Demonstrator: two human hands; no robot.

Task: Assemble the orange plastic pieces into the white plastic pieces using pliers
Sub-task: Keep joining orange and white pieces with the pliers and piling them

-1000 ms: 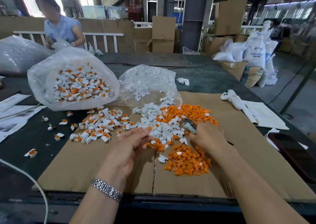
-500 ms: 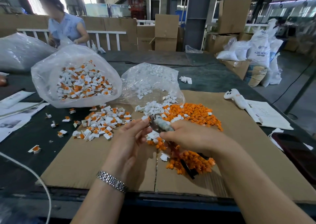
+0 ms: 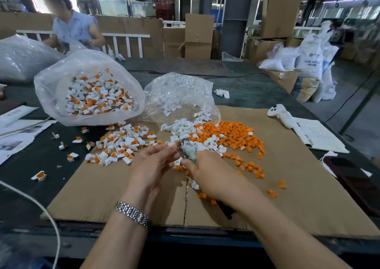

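The right hand (image 3: 213, 174) grips the pliers (image 3: 188, 148), nose pointing to 11 o'clock; the left hand (image 3: 152, 166) probably pinches a small piece at the nose, piles at 12 o'clock

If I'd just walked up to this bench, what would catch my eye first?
Probably the bright heap of loose orange pieces on the cardboard sheet, right of centre. In front of it the right hand grips pliers, the left hand meeting their tip. Back left, a clear bag bulges with assembled pieces.
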